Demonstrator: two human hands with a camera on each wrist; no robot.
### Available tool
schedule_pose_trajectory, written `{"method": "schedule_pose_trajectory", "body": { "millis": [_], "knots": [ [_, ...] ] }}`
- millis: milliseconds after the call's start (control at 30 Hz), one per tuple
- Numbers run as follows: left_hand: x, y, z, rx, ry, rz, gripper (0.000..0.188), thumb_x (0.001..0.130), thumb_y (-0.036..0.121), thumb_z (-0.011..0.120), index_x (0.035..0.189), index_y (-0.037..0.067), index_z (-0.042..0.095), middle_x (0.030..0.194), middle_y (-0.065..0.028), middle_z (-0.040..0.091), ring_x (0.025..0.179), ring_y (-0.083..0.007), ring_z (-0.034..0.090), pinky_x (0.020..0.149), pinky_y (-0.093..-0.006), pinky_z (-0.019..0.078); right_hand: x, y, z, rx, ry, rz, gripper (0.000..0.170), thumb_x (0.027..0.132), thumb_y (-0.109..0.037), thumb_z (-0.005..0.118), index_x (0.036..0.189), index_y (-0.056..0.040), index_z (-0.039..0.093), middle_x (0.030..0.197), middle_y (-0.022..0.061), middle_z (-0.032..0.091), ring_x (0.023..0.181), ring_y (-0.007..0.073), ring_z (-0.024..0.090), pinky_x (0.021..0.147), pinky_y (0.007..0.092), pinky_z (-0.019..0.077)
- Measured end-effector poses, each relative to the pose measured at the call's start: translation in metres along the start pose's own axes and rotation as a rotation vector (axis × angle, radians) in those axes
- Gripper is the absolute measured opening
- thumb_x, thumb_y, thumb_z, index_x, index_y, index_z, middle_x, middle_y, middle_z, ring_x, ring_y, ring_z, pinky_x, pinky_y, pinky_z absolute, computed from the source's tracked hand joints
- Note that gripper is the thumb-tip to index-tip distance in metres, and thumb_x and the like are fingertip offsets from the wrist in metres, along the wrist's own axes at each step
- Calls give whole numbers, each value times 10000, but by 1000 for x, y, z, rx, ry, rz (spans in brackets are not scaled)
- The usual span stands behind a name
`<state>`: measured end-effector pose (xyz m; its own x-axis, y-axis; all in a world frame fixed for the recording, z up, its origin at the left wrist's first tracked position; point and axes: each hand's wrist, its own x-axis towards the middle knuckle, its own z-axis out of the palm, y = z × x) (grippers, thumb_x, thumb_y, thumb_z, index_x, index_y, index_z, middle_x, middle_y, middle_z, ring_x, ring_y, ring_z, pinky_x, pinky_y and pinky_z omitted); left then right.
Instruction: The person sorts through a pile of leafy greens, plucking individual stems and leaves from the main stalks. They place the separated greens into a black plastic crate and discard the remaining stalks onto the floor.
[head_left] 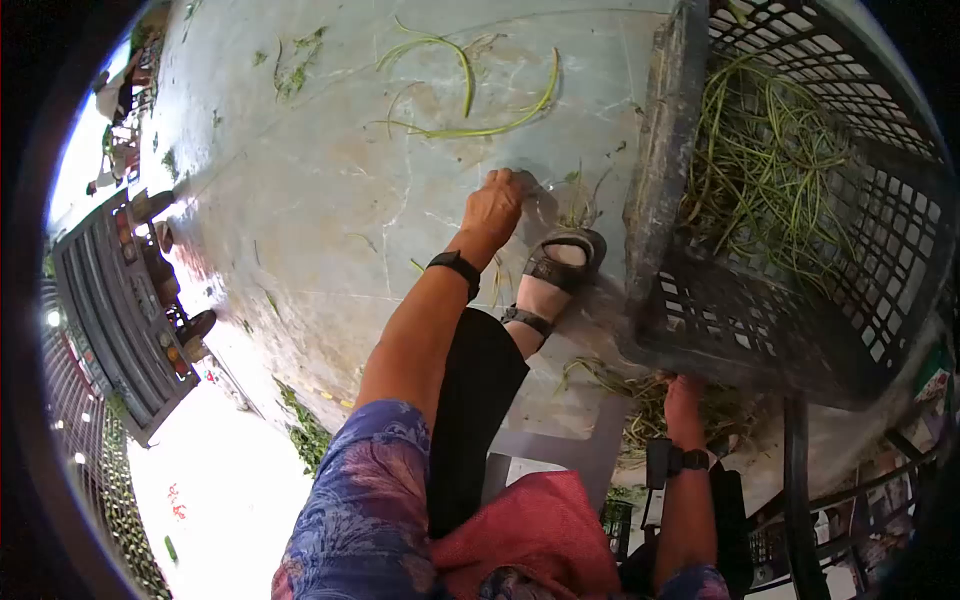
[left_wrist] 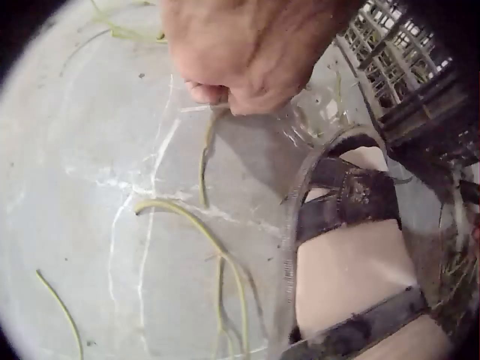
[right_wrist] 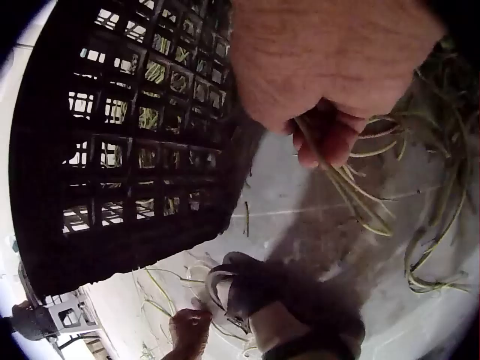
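Note:
My left hand (head_left: 495,208) is low over the pale floor with its fingers curled. In the left wrist view a thin green stem (left_wrist: 203,169) hangs from its fingertips, pinched there. Beside the crate, my right hand (right_wrist: 330,75) grips a few thin green stems (right_wrist: 339,182) between thumb and fingers. In the head view that hand (head_left: 683,400) is partly hidden by the crate's lower corner, above a heap of stems (head_left: 645,425). More long stems (head_left: 775,170) lie tangled inside the black plastic crate (head_left: 665,130).
A sandalled foot (head_left: 566,262) stands between the left hand and the crate. Loose curved stems (head_left: 500,128) and leafy scraps (head_left: 297,72) lie scattered on the floor. A pink cloth (head_left: 535,525) covers the lap. A dark slatted bench (head_left: 115,310) stands at the left.

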<state>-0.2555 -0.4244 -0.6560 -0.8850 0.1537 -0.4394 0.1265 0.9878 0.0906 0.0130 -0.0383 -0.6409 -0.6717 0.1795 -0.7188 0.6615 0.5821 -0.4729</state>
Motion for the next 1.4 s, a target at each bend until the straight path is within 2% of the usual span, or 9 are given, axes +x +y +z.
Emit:
{"method": "schedule_pose_trajectory", "body": {
  "millis": [67, 167, 367, 433, 733, 833, 1033, 1233, 1400],
  "knots": [
    [6, -9, -2, -118, 97, 105, 192, 747, 35, 541, 938, 24, 519, 944, -155, 534, 879, -352, 561, 676, -418, 494, 2, -3, -7, -314, -27, -273, 238, 958, -251, 423, 1097, -63, 469, 967, 78, 511, 794, 228, 470, 754, 409, 432],
    [45, -21, -44, -286, 95, -272, 213, 765, 70, 559, 954, 1, 492, 983, -176, 539, 859, -384, 555, 709, -429, 477, -2, 5, -6, -189, -213, -19, 167, 961, -206, 408, 1020, -70, 484, 911, 60, 495, 778, 200, 465, 767, 389, 421],
    [90, -41, -36, -125, 458, -282, 577, 694, 363, 728, 1060, -9, 481, 1092, -208, 527, 978, -381, 522, 836, -439, 433, -13, 3, 6, -39, -89, -52, 199, 936, -256, 485, 951, -61, 521, 869, 32, 537, 751, 160, 504, 662, 325, 432],
    [91, -41, -22, -90, 414, -442, 733, 629, 457, 757, 1128, 0, 472, 1184, -226, 487, 1062, -375, 488, 854, -432, 427, -10, -8, 12, 1218, 81, 421, 223, 889, -317, 558, 934, -99, 556, 803, 5, 590, 676, 132, 540, 594, 301, 429],
    [100, -28, -28, -320, 135, -339, 287, 800, 282, 580, 803, -2, 614, 840, -235, 622, 839, -393, 599, 745, -461, 480, -16, -8, -1, 531, 23, 208, 235, 855, -322, 600, 909, -94, 583, 697, 30, 605, 604, 114, 561, 523, 284, 420],
    [94, -28, -25, -247, 96, -277, 257, 791, 252, 592, 800, -4, 621, 819, -220, 628, 800, -392, 605, 727, -459, 482, -14, -43, -2, 935, 179, 551, 199, 852, -277, 606, 919, -92, 584, 719, 29, 604, 609, 116, 567, 523, 286, 425],
    [45, 18, -47, -945, -417, -251, 312, 745, 275, 656, 874, -9, 633, 831, -199, 638, 822, -370, 612, 712, -436, 488, -23, -75, -6, 969, 119, 440, 204, 836, -193, 630, 983, -71, 559, 778, 38, 600, 608, 131, 579, 501, 325, 458],
    [47, 88, -19, -601, -180, -183, 324, 800, 370, 599, 913, 70, 645, 871, -196, 634, 845, -381, 599, 719, -452, 482, -30, -75, -7, 908, 119, 461, 214, 848, -185, 612, 1019, -74, 548, 780, 36, 598, 609, 125, 582, 491, 323, 452],
    [30, 12, 0, -773, 284, -504, 388, 887, 352, 462, 753, 41, 653, 697, -205, 617, 690, -408, 599, 621, -477, 454, -33, -84, -11, 961, 97, 460, 198, 852, -165, 598, 1018, -68, 550, 789, 37, 602, 616, 122, 582, 522, 307, 461]
  ]
}}
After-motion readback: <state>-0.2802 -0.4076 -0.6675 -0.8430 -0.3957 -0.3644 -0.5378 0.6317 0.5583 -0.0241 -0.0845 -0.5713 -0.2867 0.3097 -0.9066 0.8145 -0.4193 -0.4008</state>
